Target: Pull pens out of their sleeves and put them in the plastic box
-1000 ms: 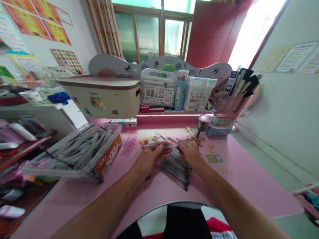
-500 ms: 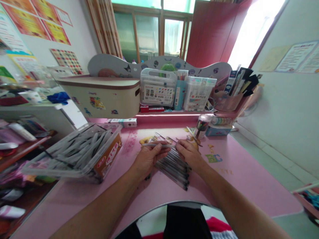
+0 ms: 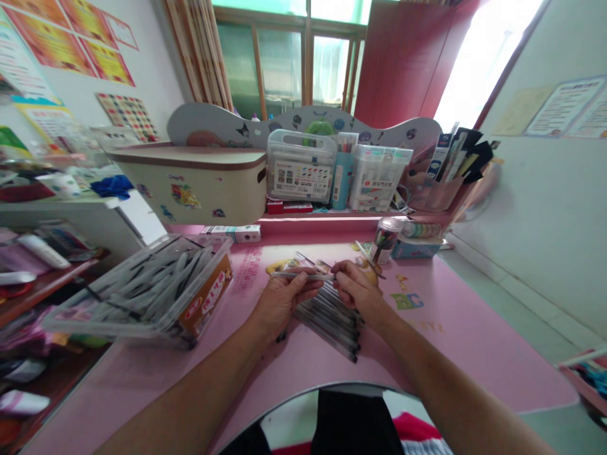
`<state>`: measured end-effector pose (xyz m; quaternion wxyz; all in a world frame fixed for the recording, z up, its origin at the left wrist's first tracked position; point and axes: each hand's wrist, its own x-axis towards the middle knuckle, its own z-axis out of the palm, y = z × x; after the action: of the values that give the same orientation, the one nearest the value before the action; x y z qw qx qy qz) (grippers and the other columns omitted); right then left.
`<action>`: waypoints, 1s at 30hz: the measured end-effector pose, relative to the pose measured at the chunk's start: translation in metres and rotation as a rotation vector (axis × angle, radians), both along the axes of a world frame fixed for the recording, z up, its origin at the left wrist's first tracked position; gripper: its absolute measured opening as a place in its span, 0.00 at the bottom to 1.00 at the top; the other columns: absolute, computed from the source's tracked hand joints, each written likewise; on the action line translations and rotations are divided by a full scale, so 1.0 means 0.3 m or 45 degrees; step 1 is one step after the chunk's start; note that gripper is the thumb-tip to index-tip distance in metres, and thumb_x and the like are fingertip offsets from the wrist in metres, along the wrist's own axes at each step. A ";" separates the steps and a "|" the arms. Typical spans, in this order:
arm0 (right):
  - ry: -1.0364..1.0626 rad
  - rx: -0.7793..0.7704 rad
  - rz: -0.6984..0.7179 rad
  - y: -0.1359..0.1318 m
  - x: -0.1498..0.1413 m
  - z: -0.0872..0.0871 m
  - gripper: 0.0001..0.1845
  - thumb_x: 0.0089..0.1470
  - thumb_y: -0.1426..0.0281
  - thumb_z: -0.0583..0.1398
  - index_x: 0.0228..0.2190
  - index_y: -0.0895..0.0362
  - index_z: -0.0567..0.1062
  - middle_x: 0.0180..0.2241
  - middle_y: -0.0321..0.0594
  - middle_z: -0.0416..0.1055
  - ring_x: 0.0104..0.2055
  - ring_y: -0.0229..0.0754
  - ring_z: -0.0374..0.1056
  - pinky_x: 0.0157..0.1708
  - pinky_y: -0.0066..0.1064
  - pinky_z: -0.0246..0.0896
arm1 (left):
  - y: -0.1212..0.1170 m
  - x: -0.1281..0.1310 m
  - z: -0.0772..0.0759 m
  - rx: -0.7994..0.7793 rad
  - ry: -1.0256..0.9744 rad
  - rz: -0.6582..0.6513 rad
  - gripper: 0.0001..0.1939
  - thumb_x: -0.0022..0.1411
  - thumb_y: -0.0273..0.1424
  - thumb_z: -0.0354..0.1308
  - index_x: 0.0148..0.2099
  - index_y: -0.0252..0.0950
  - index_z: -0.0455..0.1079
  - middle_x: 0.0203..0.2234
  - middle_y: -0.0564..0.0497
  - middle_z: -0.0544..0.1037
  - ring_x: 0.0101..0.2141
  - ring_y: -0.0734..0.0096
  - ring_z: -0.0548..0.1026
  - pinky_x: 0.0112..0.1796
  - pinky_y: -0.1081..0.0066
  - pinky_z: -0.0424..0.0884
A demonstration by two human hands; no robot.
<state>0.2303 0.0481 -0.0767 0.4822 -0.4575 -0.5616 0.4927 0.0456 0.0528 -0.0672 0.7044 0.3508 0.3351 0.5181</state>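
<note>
The curled right hand [image 3: 358,294] has moved in to the pen [image 3: 327,277] pinched in the left hand [image 3: 287,300].

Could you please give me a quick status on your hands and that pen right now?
Left hand gripping a slim pen; right hand at its far end. Row of pens beneath both hands.

A single camera, worn on the person's head, looks forward and down from above a long pink worktop [image 3: 455,328]. It sits close behind the bare left hand [image 3: 284,303] and right hand [image 3: 360,294], which lie low and central in the frame. Its wide, curved view reaches past them to a wood-framed glass window [image 3: 284,63] beyond.
</note>
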 end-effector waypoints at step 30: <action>0.421 -0.535 0.171 0.002 0.001 0.049 0.20 0.43 0.61 0.69 0.23 0.56 0.64 0.16 0.26 0.58 0.13 0.26 0.47 0.10 0.18 0.33 | 0.017 -0.024 0.017 0.173 0.040 0.175 0.11 0.59 0.36 0.65 0.36 0.32 0.76 0.37 0.45 0.81 0.38 0.67 0.80 0.39 0.71 0.75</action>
<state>0.2307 0.0486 -0.0620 0.4281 -0.4227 -0.3897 0.6973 0.0382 0.0579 -0.0620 0.6364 0.3820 0.3334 0.5813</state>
